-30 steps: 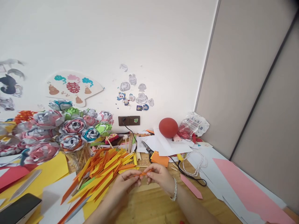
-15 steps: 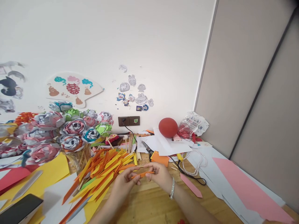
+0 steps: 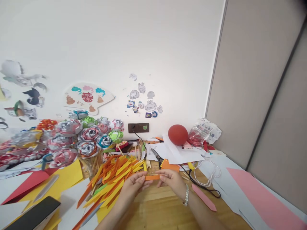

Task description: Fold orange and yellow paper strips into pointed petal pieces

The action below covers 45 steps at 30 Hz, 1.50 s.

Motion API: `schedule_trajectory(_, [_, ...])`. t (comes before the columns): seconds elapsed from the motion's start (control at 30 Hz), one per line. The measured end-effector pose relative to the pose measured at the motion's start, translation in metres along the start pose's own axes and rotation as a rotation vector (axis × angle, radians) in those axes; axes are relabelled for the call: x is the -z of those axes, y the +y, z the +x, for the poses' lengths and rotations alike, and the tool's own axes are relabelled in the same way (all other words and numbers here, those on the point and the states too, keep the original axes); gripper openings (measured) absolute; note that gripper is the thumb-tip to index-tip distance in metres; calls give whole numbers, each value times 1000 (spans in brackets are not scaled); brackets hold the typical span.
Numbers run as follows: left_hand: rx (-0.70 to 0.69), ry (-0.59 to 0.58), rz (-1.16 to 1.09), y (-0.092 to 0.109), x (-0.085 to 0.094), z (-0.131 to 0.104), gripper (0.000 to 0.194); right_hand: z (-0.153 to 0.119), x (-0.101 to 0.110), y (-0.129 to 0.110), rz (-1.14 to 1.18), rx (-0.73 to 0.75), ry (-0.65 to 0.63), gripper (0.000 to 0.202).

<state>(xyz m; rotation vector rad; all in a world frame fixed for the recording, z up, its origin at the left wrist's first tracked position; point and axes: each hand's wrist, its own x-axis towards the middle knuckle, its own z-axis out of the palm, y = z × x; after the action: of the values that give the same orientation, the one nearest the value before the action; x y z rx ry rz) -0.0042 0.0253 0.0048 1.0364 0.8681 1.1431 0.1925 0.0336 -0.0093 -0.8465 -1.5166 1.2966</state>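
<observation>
Between my two hands an orange paper strip (image 3: 152, 177) is stretched level, just above the wooden table (image 3: 158, 210). My left hand (image 3: 134, 185) pinches its left end between thumb and fingers. At the other end, my right hand (image 3: 171, 181) pinches it too, a beaded bracelet (image 3: 186, 195) round its wrist. A thin pale stick (image 3: 151, 174) runs along behind the strip, near the fingertips; which fingers hold it I cannot tell. Close to my left hand lies a heap of folded orange and yellow paper strips (image 3: 115, 182).
Paper flowers (image 3: 90, 134) crowd the back left. Scissors (image 3: 157, 156), an orange paper piece (image 3: 169, 165) and a red balloon (image 3: 177, 134) lie beyond my hands. A black phone (image 3: 35, 214) is front left; a pink strip (image 3: 203, 197), cable and bead necklace (image 3: 211, 182) are right.
The strip was tilted and partly covered by my fingers; now it is held straight and level, my hands slightly further apart. The whole view has shifted, with things appearing further right and lower.
</observation>
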Motion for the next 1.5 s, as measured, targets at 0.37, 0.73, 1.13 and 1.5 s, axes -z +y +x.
schedule_trajectory(0.37, [-205, -55, 508, -4, -1, -3, 39, 0, -18, 13, -149, 97, 86, 39])
schedule_trajectory(0.73, [-218, -161, 937, 9, -2, -12, 24, -2, -28, 14, -208, 78, 65, 25])
schedule_trajectory(1.13, [-359, 586, 1392, 65, 59, -6, 41, -2, -4, -3, -859, -13, 170, 32])
schedule_trajectory(1.5, [-604, 537, 1948, -7, 45, 13, 42, 5, 37, -1, -1346, -70, 266, 25])
